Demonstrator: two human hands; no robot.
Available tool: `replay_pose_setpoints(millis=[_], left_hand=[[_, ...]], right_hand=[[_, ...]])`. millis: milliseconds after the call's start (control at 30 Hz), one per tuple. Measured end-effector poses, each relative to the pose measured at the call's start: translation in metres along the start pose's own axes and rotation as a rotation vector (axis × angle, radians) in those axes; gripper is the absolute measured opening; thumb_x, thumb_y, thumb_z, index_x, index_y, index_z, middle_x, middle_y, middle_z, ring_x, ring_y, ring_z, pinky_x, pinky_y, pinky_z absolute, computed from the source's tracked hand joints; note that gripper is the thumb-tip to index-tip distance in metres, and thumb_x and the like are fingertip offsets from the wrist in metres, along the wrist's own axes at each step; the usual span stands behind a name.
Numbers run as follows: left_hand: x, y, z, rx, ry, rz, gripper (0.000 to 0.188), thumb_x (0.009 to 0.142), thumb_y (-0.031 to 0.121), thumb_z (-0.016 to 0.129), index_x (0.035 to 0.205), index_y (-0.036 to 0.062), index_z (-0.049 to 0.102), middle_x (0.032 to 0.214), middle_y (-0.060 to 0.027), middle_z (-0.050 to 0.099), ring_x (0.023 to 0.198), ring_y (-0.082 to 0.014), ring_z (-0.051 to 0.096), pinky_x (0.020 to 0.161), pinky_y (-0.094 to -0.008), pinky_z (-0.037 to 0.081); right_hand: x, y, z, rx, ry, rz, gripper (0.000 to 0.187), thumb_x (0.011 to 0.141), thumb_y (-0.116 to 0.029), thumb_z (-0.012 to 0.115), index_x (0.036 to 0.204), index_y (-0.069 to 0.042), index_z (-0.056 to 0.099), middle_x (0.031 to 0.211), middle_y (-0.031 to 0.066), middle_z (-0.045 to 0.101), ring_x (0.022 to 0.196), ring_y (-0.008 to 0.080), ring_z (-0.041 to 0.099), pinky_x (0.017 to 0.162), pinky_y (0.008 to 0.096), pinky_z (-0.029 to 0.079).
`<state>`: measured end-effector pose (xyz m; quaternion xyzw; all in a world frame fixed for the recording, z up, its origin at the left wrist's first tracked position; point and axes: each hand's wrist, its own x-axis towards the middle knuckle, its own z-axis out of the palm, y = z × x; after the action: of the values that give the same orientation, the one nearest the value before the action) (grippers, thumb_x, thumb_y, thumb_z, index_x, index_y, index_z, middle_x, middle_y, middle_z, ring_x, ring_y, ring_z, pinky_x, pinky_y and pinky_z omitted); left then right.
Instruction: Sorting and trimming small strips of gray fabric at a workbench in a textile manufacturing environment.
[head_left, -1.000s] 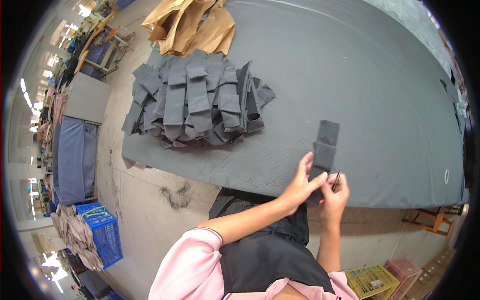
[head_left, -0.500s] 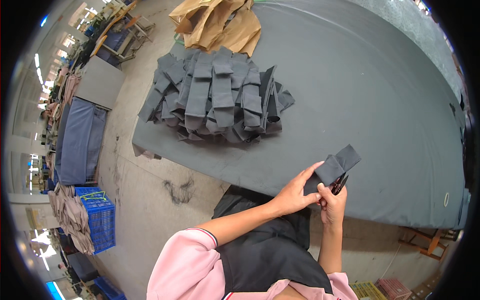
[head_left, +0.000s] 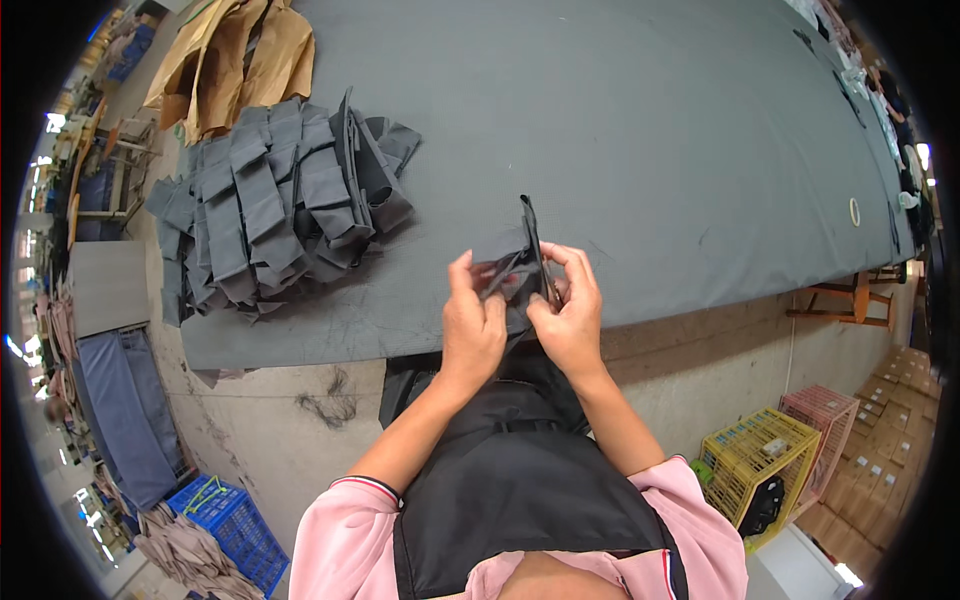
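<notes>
Cloth piece (head_left: 502,243): mid-handling, apparently unfinished
Left hand (head_left: 474,330): gripping its left side
Right hand (head_left: 571,312): pinching its right side
Strip heap (head_left: 262,205): finished or waiting — cannot tell

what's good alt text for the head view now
A person's left hand and right hand hold a dark fabric piece near the edge of a grey-covered table. To the left lies a pile of dark grey fabric strips, with crumpled brown paper beyond.

Strip (head_left: 503,246): dark grey fabric, creased and folded. Held between left hand (head_left: 475,325) and right hand (head_left: 568,312) near the desk (head_left: 650,150) edge; one end projects beyond them.
</notes>
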<state>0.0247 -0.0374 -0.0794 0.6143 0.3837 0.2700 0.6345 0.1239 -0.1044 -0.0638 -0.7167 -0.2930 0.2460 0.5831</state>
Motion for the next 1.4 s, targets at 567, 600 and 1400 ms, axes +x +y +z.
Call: replay_pose_setpoints(millis=[567,600,1400], left_hand=[[0.011,0.001,-0.044,-0.198,-0.402,-0.223,0.027,0.094,0.023,0.053,0.093,-0.0020,0.064,0.083,-0.0035,0.062,0.077,-0.0093,0.055,0.072,-0.0246,0.045],[0.009,0.000,-0.039,-0.348,-0.330,-0.259,0.029,0.095,0.025,0.052,0.090,-0.0011,0.063,0.080,-0.0017,0.060,0.075,-0.0073,0.053,0.069,-0.0252,0.046],[-0.004,0.021,-0.038,-0.161,-0.263,-0.476,0.045,0.097,0.041,0.046,0.066,0.0083,0.048,0.066,0.0079,0.042,0.062,-0.0037,0.034,0.055,-0.0216,0.032]], right_hand=[[0.006,0.015,-0.023,0.483,-0.244,0.438,0.019,0.068,0.004,0.050,0.083,0.003,0.062,0.067,-0.0007,0.056,0.057,0.0039,0.046,0.048,0.0190,0.034],[0.005,0.013,-0.023,0.487,-0.246,0.442,0.019,0.068,0.004,0.050,0.083,0.003,0.062,0.067,-0.0007,0.056,0.057,0.0039,0.046,0.048,0.0190,0.034],[-0.020,-0.029,-0.044,-0.451,-0.414,-0.421,0.037,0.068,0.003,0.068,0.104,-0.003,0.060,0.088,0.0087,0.053,0.066,0.0208,0.058,0.055,0.0325,0.047]])
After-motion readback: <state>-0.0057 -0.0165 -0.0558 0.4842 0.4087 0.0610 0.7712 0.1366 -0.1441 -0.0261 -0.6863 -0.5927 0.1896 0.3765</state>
